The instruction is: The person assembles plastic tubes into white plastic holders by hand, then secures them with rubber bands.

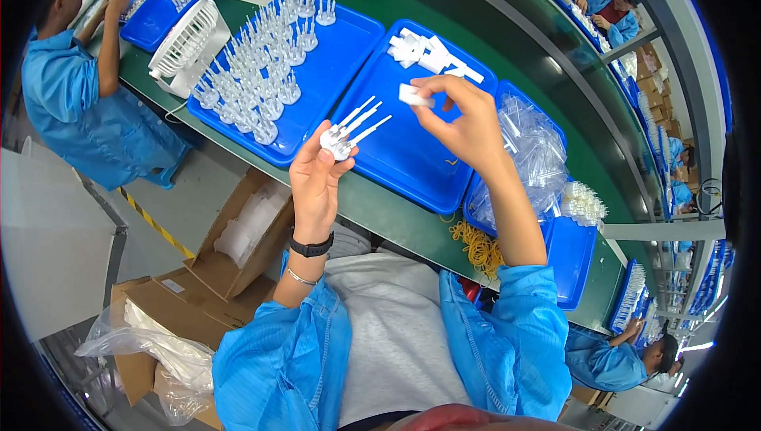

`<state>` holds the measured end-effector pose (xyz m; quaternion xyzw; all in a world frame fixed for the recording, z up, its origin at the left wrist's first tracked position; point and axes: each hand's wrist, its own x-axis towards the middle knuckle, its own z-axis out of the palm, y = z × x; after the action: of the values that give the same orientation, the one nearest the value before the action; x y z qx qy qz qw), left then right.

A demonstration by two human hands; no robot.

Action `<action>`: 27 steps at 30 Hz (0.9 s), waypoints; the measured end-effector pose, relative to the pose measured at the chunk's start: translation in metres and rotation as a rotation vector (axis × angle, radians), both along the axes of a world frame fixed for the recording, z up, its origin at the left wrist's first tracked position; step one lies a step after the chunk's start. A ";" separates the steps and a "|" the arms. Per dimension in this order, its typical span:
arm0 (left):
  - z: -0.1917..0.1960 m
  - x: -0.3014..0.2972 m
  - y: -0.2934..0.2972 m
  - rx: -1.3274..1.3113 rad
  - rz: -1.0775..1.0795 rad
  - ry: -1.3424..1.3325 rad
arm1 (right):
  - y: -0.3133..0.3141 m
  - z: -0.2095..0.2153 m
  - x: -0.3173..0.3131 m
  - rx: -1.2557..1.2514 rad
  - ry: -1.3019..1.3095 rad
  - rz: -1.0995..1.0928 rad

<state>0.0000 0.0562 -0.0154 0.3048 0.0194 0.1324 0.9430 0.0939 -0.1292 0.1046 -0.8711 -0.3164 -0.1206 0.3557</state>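
My left hand (315, 173) is closed around the base of a white plastic piece with several upright prongs (339, 139), which point up and to the right. Between the thumb and fingers of my right hand (464, 118) is a small white block (414, 96), held over a blue tray (394, 150). More white blocks (432, 55) lie in a loose pile at that tray's far end. Left of it, another blue tray (337, 59) carries rows of similar white pronged pieces (258, 74) standing upright. The two held things are apart.
A white slotted basket (189, 43) stands left of the pronged pieces. To the right are clear plastic bags (527, 150), yellow rubber bands (476, 249) and a stack of white parts (584, 203). Cardboard boxes (186, 304) stand at lower left. A co-worker (91, 98) sits at far left.
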 end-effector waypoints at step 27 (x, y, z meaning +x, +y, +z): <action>-0.001 -0.002 -0.007 0.369 -0.022 -0.020 | -0.018 0.029 -0.032 -0.150 -0.081 0.239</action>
<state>-0.0019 0.0488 -0.0169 0.4715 -0.0181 0.1263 0.8726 0.0619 -0.1469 0.1331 -0.8458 -0.4400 -0.0883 0.2885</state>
